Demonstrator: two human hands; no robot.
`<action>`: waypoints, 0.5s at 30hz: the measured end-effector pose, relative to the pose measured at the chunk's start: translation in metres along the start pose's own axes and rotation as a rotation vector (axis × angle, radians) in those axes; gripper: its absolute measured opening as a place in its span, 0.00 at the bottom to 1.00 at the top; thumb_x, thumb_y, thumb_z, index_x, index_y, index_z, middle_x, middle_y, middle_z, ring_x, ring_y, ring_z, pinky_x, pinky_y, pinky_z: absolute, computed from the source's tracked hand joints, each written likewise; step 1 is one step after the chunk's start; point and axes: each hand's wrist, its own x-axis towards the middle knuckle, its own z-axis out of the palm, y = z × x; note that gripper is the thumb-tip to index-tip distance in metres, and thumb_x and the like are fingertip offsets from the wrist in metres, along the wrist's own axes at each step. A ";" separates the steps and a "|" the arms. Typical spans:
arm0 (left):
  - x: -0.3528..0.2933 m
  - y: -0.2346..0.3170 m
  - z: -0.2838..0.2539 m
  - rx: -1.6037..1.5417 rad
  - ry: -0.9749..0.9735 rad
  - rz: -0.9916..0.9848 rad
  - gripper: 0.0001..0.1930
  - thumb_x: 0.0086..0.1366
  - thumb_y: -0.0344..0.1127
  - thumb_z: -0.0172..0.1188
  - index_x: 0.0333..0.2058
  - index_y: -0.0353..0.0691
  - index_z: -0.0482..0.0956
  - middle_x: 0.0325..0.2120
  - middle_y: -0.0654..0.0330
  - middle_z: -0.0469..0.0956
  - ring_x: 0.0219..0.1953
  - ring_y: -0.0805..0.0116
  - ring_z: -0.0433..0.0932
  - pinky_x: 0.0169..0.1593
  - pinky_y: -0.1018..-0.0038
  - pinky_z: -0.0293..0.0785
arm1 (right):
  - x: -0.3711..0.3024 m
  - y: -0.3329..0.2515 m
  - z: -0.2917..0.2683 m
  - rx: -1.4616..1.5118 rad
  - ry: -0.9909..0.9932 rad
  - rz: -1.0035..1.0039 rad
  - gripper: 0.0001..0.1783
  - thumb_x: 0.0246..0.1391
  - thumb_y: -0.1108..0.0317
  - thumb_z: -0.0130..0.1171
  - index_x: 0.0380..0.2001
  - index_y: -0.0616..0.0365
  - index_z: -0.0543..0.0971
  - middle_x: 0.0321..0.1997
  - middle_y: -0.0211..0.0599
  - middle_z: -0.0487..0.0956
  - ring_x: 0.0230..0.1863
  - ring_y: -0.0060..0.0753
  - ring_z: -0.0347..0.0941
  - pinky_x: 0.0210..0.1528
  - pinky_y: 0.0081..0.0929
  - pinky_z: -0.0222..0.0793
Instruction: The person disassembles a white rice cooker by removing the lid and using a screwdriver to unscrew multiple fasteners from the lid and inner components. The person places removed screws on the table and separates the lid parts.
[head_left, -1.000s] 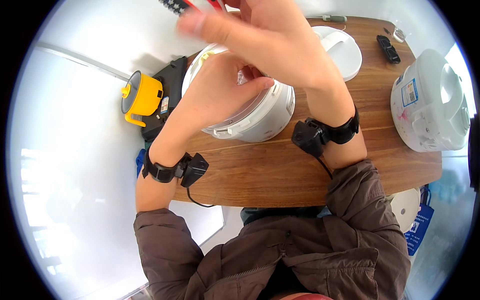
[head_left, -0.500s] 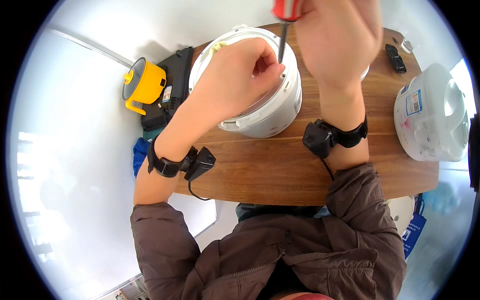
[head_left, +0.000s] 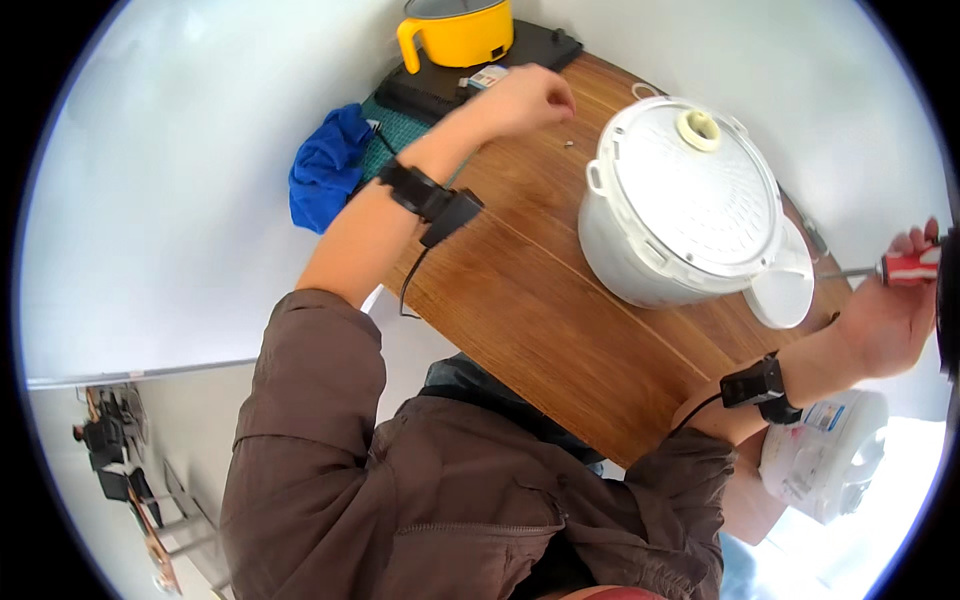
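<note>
My right hand (head_left: 890,315) grips a screwdriver (head_left: 912,268) by its red handle at the right edge, shaft pointing left, apart from the appliance. My left hand (head_left: 535,100) hovers over the back left of the table with fingers curled; whatever is between them is hidden. Just below its fingertips lies a tiny metallic piece (head_left: 569,144), too small to identify. Between the two hands stands a round white appliance (head_left: 640,265), resembling a rice cooker, with a dimpled flat top and a cream-coloured ring (head_left: 699,130). Several small screw holes dot its rim.
A yellow pot (head_left: 465,38) sits on a black flat device (head_left: 540,50) at the back left. Beside these are a blue cloth (head_left: 325,170) and a green mat (head_left: 392,125). A white flat part (head_left: 785,290) adjoins the appliance's right side. Another white appliance (head_left: 825,455) stands lower right.
The view has turned. My left hand has left the appliance's rim and moved left over the table. My right hand has carried the screwdriver away from the appliance, out to the right.
</note>
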 end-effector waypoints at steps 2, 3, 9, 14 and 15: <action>-0.008 -0.026 0.033 0.228 0.011 0.062 0.08 0.64 0.31 0.64 0.38 0.34 0.86 0.33 0.49 0.86 0.38 0.54 0.85 0.45 0.65 0.82 | -0.003 -0.001 0.002 0.062 -0.045 0.035 0.23 0.68 0.69 0.45 0.62 0.71 0.66 0.63 0.73 0.70 0.58 0.54 0.73 0.66 0.41 0.68; -0.009 -0.034 0.049 0.265 -0.002 0.051 0.07 0.63 0.30 0.64 0.37 0.34 0.85 0.35 0.47 0.86 0.38 0.49 0.85 0.45 0.63 0.82 | -0.005 -0.001 0.002 0.030 -0.030 0.032 0.24 0.68 0.69 0.46 0.62 0.72 0.66 0.64 0.73 0.69 0.58 0.54 0.72 0.65 0.41 0.68; -0.010 -0.064 0.094 0.322 0.127 0.102 0.04 0.61 0.27 0.65 0.35 0.37 0.86 0.34 0.50 0.82 0.44 0.49 0.80 0.51 0.59 0.77 | -0.019 0.001 0.026 0.267 -0.179 0.171 0.23 0.69 0.70 0.49 0.64 0.66 0.65 0.66 0.70 0.65 0.58 0.51 0.70 0.67 0.41 0.67; -0.006 -0.064 0.085 0.172 0.081 0.089 0.05 0.60 0.27 0.67 0.36 0.35 0.85 0.33 0.51 0.82 0.42 0.50 0.81 0.48 0.61 0.78 | -0.043 0.009 0.072 0.245 -0.128 0.159 0.24 0.69 0.72 0.53 0.66 0.53 0.66 0.63 0.57 0.70 0.67 0.59 0.67 0.74 0.59 0.60; -0.005 -0.064 0.082 0.152 0.059 0.068 0.06 0.60 0.27 0.67 0.37 0.35 0.85 0.34 0.51 0.83 0.42 0.51 0.82 0.48 0.62 0.78 | -0.048 0.012 0.080 0.220 -0.172 0.115 0.23 0.69 0.73 0.54 0.65 0.53 0.67 0.63 0.55 0.71 0.68 0.59 0.66 0.76 0.63 0.56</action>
